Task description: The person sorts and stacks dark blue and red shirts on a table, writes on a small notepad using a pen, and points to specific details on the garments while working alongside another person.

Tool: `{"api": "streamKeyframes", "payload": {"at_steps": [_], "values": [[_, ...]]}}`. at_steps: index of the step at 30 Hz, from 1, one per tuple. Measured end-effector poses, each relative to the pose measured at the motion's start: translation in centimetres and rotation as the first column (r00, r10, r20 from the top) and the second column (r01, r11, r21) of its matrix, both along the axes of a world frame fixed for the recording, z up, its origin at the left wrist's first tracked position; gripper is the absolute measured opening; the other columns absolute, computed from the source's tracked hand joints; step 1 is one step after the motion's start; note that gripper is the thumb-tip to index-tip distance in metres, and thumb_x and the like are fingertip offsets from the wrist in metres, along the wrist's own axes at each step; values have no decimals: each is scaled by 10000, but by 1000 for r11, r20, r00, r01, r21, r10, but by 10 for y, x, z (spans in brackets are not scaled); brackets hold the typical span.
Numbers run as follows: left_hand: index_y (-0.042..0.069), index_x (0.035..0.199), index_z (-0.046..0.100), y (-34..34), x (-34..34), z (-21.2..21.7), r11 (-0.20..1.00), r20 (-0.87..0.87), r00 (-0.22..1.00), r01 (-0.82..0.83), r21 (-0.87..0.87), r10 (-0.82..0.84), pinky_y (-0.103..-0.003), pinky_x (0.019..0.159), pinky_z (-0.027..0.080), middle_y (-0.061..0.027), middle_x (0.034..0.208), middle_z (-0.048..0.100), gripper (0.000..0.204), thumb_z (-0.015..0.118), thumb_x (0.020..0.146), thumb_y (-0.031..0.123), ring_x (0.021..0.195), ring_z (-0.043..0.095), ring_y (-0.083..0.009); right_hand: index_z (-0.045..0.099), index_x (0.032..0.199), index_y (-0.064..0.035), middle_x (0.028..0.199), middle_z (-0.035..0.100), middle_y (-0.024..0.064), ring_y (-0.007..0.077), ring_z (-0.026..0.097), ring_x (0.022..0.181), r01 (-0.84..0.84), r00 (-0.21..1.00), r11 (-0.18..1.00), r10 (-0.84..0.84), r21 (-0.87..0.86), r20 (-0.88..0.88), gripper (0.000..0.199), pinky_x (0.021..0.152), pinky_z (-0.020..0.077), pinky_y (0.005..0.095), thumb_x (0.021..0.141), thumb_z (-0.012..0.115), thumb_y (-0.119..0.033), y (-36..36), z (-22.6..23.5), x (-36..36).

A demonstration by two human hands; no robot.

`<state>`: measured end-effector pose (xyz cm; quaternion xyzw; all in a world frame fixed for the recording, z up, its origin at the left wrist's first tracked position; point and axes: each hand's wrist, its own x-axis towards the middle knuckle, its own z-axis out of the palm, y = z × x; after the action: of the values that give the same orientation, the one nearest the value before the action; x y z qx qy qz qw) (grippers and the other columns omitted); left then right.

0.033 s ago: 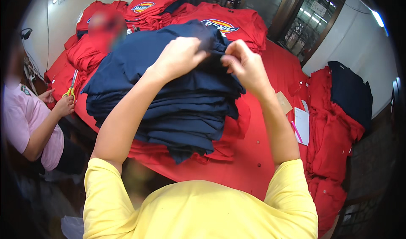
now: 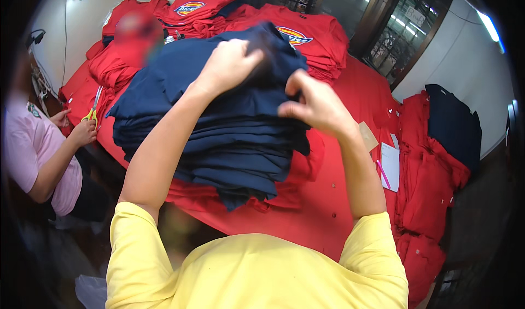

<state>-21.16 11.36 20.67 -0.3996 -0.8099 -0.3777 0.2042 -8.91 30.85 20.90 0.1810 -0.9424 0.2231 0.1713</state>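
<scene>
A tall stack of folded navy shirts point(image 2: 208, 131) stands before me on the red-covered table point(image 2: 328, 199). My left hand point(image 2: 229, 66) is closed at the top of the stack, its fingers curled on the dark cloth of the uppermost navy shirt point(image 2: 175, 63). The cloth beside those fingers is smeared by motion. At the stack's right edge, my right hand point(image 2: 317, 107) is open, thumb and curved fingers apart, with nothing seen between them. Some of its fingertips lie close over the navy cloth; whether they touch it I cannot tell.
Red shirts with a printed emblem point(image 2: 322, 27) are piled at the back. More red shirts point(image 2: 426, 183) line the right side, with a navy garment point(image 2: 451, 118) on top. Near them lie a paper sheet point(image 2: 390, 159) and pink pen point(image 2: 384, 174). At left, a co-worker's hand holds yellow-handled scissors point(image 2: 91, 116).
My right hand has come down and nearer along the stack's right edge, its thumb and fingers spreading from a pinch. My left hand has shifted slightly up.
</scene>
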Motion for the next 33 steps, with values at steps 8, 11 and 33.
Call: {"api": "streamKeyframes", "payload": {"at_steps": [8, 11, 33], "values": [[-48, 824, 616, -3, 21, 7, 941, -122, 991, 4, -339, -49, -464, 754, 499, -270, 832, 636, 483, 619, 847, 434, 824, 635, -411, 612, 914, -19, 814, 627, 147, 292, 627, 794, 98, 958, 973, -150, -209, -246, 136, 715, 484, 369, 802, 663, -78, -12, 1, -18], [-57, 828, 632, -10, -1, 10, 984, -91, 983, -163, -65, 157, -466, 759, 508, -280, 829, 634, 419, 573, 856, 356, 830, 632, -422, 601, 933, -15, 831, 613, 139, 292, 624, 818, 6, 982, 985, -39, -175, -185, 176, 721, 481, 377, 796, 682, -93, -11, -2, -22], [-88, 760, 603, 2, 27, -3, 938, -223, 971, 4, -346, -87, -462, 703, 493, -302, 773, 606, 518, 640, 851, 420, 805, 620, -438, 579, 901, -5, 809, 660, 149, 345, 636, 787, 105, 956, 980, -147, -169, -255, 96, 694, 486, 411, 849, 601, -82, -4, -19, -16]]}}
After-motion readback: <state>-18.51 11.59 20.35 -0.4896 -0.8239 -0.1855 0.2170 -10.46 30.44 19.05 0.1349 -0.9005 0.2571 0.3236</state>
